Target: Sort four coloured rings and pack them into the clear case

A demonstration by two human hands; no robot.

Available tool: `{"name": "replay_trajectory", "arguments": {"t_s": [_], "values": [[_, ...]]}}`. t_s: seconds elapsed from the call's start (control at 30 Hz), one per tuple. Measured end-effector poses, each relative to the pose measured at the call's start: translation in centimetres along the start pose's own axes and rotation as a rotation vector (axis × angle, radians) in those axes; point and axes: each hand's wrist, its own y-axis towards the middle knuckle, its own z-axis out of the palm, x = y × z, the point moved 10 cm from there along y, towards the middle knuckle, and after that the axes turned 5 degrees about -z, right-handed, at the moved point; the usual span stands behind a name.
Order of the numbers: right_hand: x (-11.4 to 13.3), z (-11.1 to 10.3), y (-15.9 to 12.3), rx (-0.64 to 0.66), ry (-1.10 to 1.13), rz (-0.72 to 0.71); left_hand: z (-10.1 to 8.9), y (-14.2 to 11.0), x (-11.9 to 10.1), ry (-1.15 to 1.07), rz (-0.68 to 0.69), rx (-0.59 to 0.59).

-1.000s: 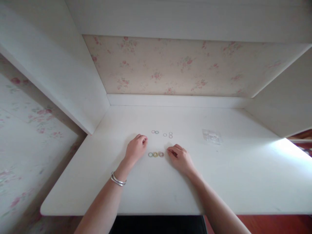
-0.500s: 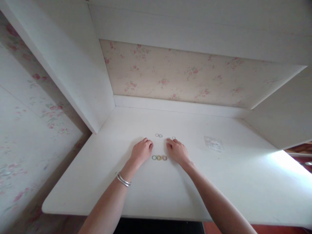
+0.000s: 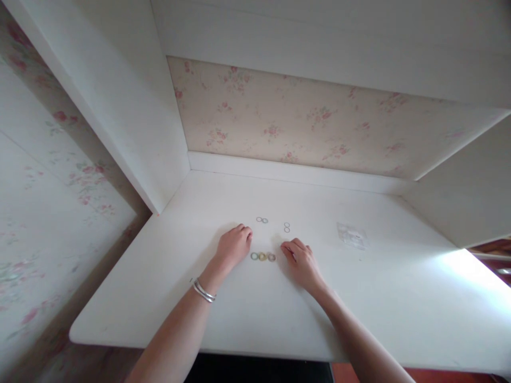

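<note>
My left hand (image 3: pixel 235 246) lies curled on the white tabletop, left of the rings, with a silver bracelet at its wrist; the inside of the fist is hidden. My right hand (image 3: pixel 300 260) rests on the table with its fingers bent and thumb and forefinger together. Whatever is at those fingertips, if anything, is too small to make out. Between the hands lies a row of three thicker rings: a greenish one (image 3: pixel 254 256), a yellow one (image 3: pixel 262 256) and a pinkish one (image 3: pixel 272 257). Farther back are two thin rings (image 3: pixel 259 219) side by side and another thin pair (image 3: pixel 286 227), one behind the other.
A clear plastic bag (image 3: pixel 352 236) lies flat on the white table (image 3: pixel 167 266), right of my right hand. White panels (image 3: pixel 96 106) enclose the table at the left, right and above. Flowered wallpaper (image 3: pixel 295 122) covers the back. A small dark speck (image 3: pixel 191 280) is near the bracelet.
My right hand has drawn back toward me and slightly right, uncovering the front ring of the right thin pair. My left hand has stayed in place. The view has shifted a little.
</note>
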Motion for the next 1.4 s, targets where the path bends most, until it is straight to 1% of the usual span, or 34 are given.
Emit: {"name": "replay_trajectory", "arguments": {"t_s": [0.2,0.33,0.5,0.57,0.63,0.77,0.83,0.97,1.07,1.23,1.4], "values": [[1.1,-0.5,-2.4,0.014,0.041,-0.086,0.1,0.2,0.0,-0.013,-0.012,-0.009],[1.2,-0.7,-2.7,-0.010,0.030,-0.107,0.1,0.2,0.0,-0.004,-0.022,-0.008],[1.7,-0.4,-2.6,0.024,0.039,-0.137,-0.1,0.3,-0.3,-0.002,-0.032,-0.020],[1.7,-0.6,-2.6,0.019,0.053,-0.127,-0.1,0.3,-0.4,0.010,-0.029,-0.023],[1.2,-1.1,-2.6,-0.027,0.081,-0.098,-0.1,0.2,-0.5,0.017,-0.019,-0.030],[-1.1,-2.7,-2.9,-0.180,0.137,0.041,0.2,0.5,-0.6,-0.043,-0.002,-0.054],[-2.0,-3.1,-3.1,-0.215,0.158,0.095,0.3,0.9,-1.1,-0.089,0.019,-0.058],[-2.5,-3.2,-3.1,-0.218,0.188,0.121,0.7,2.4,-3.0,-0.112,0.065,-0.050],[-2.4,-3.1,-3.1,-0.206,0.209,0.117,1.1,3.7,-4.0,-0.085,0.049,-0.034],[-2.4,-3.2,-3.1,-0.203,0.227,0.108,1.7,5.2,-3.9,-0.003,-0.003,-0.033],[-2.3,-3.0,-3.0,-0.177,0.247,0.091,2.1,5.6,-3.9,0.040,-0.004,-0.032]]}}
